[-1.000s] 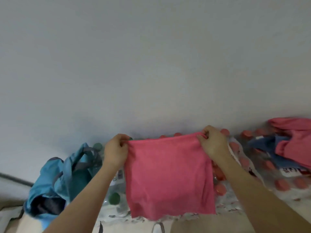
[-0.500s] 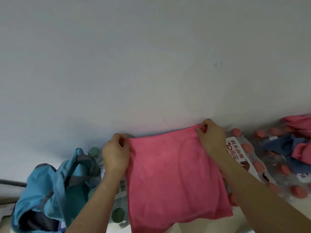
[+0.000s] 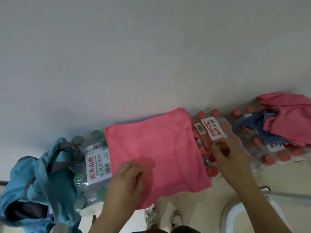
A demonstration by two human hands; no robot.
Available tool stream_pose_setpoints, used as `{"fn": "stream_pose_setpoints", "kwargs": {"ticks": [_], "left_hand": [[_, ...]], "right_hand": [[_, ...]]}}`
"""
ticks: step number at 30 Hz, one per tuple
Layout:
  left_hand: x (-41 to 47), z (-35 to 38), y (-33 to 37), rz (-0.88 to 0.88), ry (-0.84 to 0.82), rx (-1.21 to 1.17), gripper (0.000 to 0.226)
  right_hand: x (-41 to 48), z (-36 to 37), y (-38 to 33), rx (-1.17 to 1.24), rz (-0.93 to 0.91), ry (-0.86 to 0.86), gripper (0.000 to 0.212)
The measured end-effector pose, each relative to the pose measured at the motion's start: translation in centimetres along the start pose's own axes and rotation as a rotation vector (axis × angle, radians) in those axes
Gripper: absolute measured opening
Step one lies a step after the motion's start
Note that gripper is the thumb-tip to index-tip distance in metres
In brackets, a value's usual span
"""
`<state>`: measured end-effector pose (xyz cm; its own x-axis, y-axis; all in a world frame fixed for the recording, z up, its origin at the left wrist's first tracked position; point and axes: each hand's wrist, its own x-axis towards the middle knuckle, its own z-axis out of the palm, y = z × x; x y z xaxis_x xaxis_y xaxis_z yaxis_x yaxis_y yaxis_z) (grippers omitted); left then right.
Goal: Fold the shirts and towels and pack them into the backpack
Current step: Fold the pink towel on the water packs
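Pink towel (image 3: 158, 148) lies spread flat; left hand (image 3: 127, 179) and right hand (image 3: 230, 157) blur, grips unreadable.

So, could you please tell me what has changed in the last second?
The pink towel, held up by its top corners, now lies flat on the bottle packs. Both hands released those corners: left hand at its near-left edge, right hand beside its right edge. Backpack and clothes pile unchanged.

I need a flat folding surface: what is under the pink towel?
The towel lies across a green-capped bottle pack at its left and a red-capped bottle pack at its right. Whatever is beneath its middle is covered.
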<state>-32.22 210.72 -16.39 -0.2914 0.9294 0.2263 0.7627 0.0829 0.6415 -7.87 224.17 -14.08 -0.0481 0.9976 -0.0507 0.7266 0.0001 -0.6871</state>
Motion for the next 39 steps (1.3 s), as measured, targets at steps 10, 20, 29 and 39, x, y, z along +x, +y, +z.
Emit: {"fn": "stream_pose_setpoints", "kwargs": {"ticks": [10, 20, 29, 39], "left_hand": [[-7.1, 5.4, 4.0, -0.332, 0.006, -0.13, 0.03], [-9.5, 4.3, 0.0, -1.141, 0.426, -0.521, 0.039], [-9.4, 3.2, 0.3, -1.029, 0.459, -0.806, 0.015], [-9.9, -1.8, 0.1, -0.8, 0.16, -1.183, 0.041]], "right_hand": [[-7.7, 0.9, 7.9, 0.18, 0.333, -0.366, 0.008], [-7.0, 2.7, 8.2, 1.001, 0.864, -0.42, 0.013], [-6.8, 2.3, 8.3, 0.921, 0.681, -0.234, 0.01], [-5.5, -2.4, 6.3, 0.866, 0.268, -0.508, 0.034]]}}
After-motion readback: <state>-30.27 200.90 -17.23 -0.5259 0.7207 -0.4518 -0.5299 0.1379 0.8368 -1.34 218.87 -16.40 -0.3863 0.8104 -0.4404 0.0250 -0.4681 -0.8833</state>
